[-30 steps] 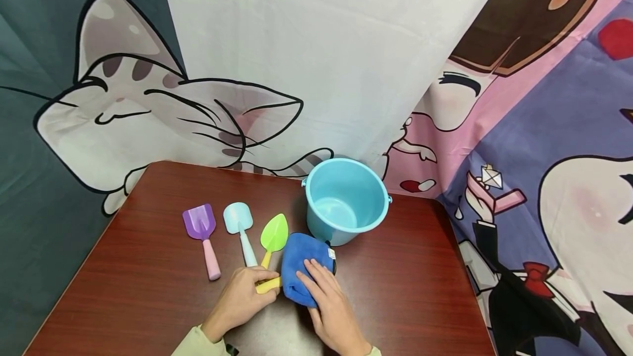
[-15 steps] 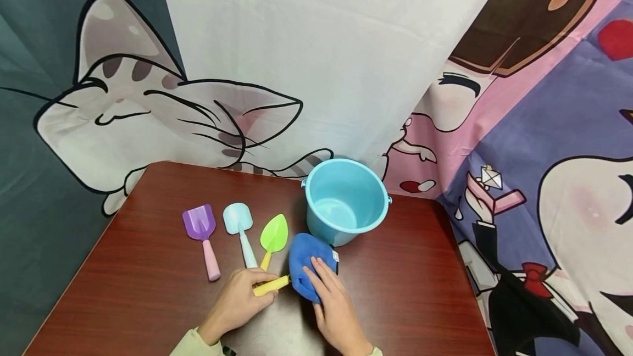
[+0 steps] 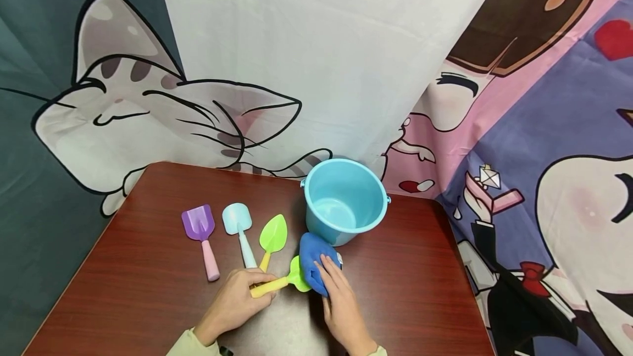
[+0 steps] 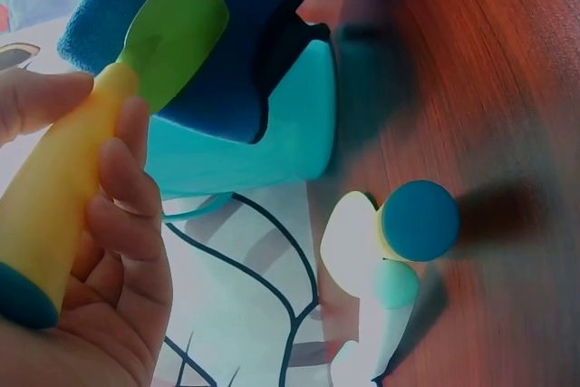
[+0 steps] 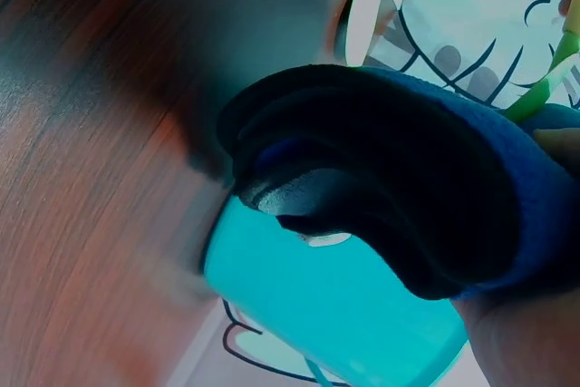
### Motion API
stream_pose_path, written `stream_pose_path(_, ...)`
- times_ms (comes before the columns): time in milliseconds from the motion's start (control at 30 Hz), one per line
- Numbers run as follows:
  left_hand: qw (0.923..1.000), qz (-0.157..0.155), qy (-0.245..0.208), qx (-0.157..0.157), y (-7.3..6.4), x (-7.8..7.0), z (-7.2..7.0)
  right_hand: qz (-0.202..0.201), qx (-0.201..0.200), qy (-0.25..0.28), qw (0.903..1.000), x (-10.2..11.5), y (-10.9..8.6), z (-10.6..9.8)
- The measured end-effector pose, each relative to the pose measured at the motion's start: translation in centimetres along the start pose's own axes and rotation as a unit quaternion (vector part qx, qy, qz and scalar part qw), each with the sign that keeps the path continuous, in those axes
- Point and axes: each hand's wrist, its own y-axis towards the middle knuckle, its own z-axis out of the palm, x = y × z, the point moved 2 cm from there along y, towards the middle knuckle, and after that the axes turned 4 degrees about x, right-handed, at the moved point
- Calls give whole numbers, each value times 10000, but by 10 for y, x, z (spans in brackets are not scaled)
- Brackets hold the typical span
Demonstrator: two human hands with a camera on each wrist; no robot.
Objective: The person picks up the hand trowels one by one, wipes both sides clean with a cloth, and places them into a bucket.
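Observation:
My left hand [image 3: 237,298] grips the yellow handle of a toy trowel [image 3: 269,288] with a green blade. In the left wrist view, the trowel's blade [image 4: 177,43] lies against a folded blue cloth [image 4: 245,61]. My right hand [image 3: 343,309] holds that cloth [image 3: 312,257], which has black edging and a small white tag; its fingers lie over the top. The cloth covers part of the blade in the head view. In the right wrist view, the cloth's dark folds [image 5: 381,160] fill the middle, and most of the right hand is out of frame.
A light-blue bucket [image 3: 326,227] stands just beyond the cloth. Left of it lie a green trowel [image 3: 273,234], a pale-blue shovel [image 3: 237,218] and a purple shovel with a pink handle [image 3: 199,223]. The brown table [image 3: 410,279] meets printed curtains behind.
The cloth and right hand have moved right along the trowel, exposing part of the green blade. My left hand has drawn slightly left with the handle.

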Motion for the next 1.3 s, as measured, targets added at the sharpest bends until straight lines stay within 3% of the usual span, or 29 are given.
stream_pose_path(267,9998,220,22,-6,-1,1,-3,-23,-341,-110,9994,-5,-2,-1)
stream_pose_path(567,9999,90,15,93,-1,2,-5,98,-597,-217,9979,-11,-2,-1)
stream_pose_path(1033,9998,82,-133,109,-2,2,-7,799,-1097,17,9908,-15,-6,-12)
stream_pose_path(1300,9999,116,52,-27,-4,5,-10,838,-1328,106,9875,-15,-9,-13)
